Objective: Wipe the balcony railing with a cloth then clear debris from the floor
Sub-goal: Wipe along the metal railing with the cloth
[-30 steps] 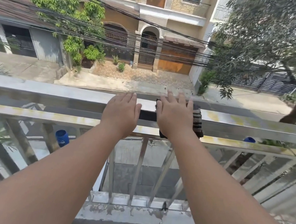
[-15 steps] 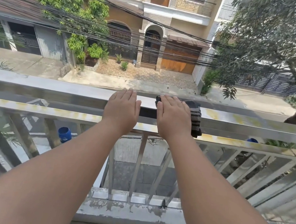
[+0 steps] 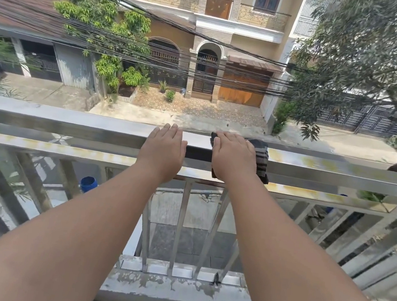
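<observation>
A steel balcony railing (image 3: 69,123) runs across the view, its top rail and lower rail stained yellow in places. My right hand (image 3: 233,155) lies flat on a dark striped cloth (image 3: 260,158) draped over the top rail, pressing it down. The cloth hangs over both sides of the rail, and most of it is hidden under my hand. My left hand (image 3: 163,149) rests palm down on the bare top rail just left of the cloth, fingers together, holding nothing.
Vertical steel bars (image 3: 180,226) stand below the rails on a stained concrete ledge (image 3: 174,291). A small dark scrap (image 3: 215,280) sits at the base of the bars. The street, houses, cables and a tree lie beyond.
My view has tilted up slightly, so the railing and both hands sit lower in the frame. The right hand's fingers have flattened onto the cloth. Both hands stay at the same spot on the rail.
</observation>
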